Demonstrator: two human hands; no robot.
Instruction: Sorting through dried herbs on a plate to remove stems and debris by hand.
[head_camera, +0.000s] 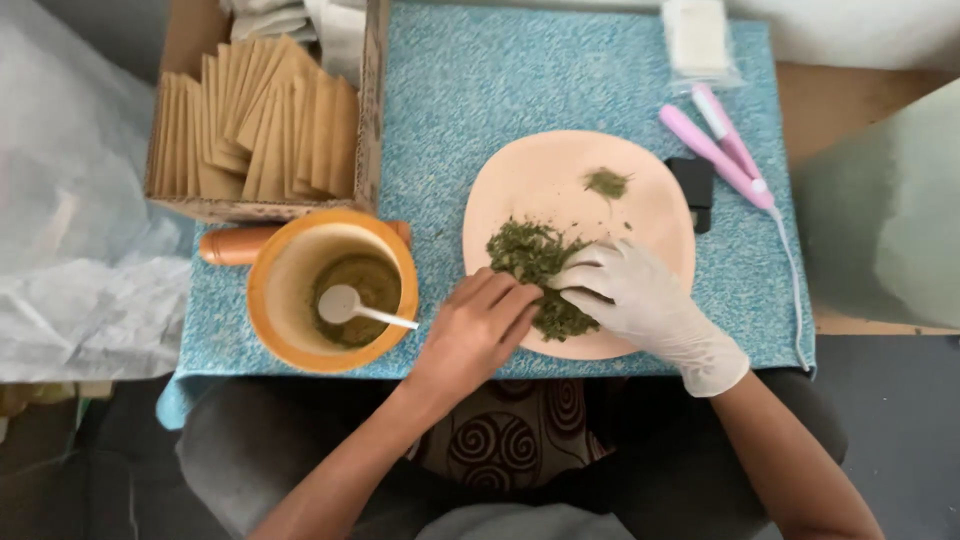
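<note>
Bare left hand (478, 325) and white-gloved right hand (625, 290), fingertips together pinching chopped green herbs (535, 262) on a peach plate (560, 175), orange mortar (290, 262) with white spoon (350, 305) at nine o'clock, blue desk (480, 90).

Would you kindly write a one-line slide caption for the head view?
Bare left hand and gloved right hand gather chopped green herbs on a peach plate, beside an orange mortar.

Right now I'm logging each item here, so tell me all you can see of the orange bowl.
The orange bowl is round and thick-rimmed, cream inside, looking like plastic or glazed ware. It stands upright on the blue mat, left of the plate. Greenish-brown powder lies in its bottom, with a small white spoon resting in it. Neither hand touches it.
</note>
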